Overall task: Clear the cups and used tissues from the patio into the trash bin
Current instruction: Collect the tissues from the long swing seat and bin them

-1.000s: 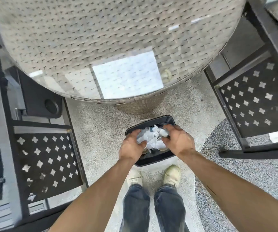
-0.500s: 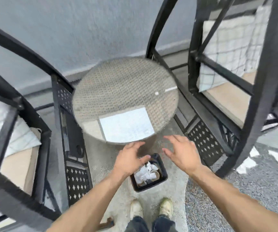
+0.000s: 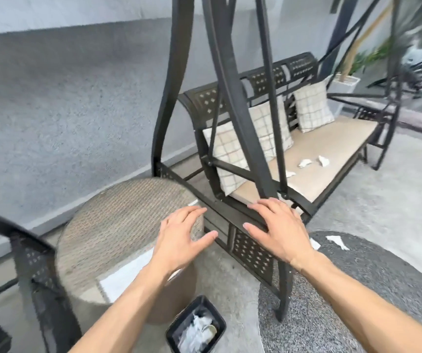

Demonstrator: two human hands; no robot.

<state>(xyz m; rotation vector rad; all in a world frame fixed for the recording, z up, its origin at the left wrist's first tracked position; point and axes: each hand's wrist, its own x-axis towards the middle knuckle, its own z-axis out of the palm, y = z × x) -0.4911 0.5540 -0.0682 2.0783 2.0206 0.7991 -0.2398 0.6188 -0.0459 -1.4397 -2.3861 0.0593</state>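
1. Hovering in the head view, both empty: left hand (image 3: 179,240) and right hand (image 3: 278,230), palms down, fingers spread and relaxed, gripping nothing, the two a short way apart.
2. Trash bin (image 3: 196,327): black, rectangular, on the floor below and between the two hands, nearer the body. Contents: crumpled white tissues (image 3: 194,329) and the rim of a cup (image 3: 210,329) against the bin's right side.
3. Round wicker table (image 3: 118,235): woven top under glass, directly beneath and to the left of the left hand; the bin stands at its base, to the right.
4. Swing bench (image 3: 332,149): black metal frame, beige seat cushion, beyond the right hand. One frame rail runs just under the right hand's fingers; contact cannot be told.
5. Checked pillows (image 3: 265,128): three, propped against the bench back, beyond and above both hands.
6. Loose tissues on seat (image 3: 306,163): three white scraps on the beige cushion, well beyond the right hand and to its right.
7. Tissue on rug (image 3: 337,242): white scrap lying on the dark speckled round rug (image 3: 372,289), to the right of the right hand, at wrist level. A second white scrap shows beside the right wrist at the rug's edge.
8. Grey wall (image 3: 64,110): beyond the left hand, behind the table.
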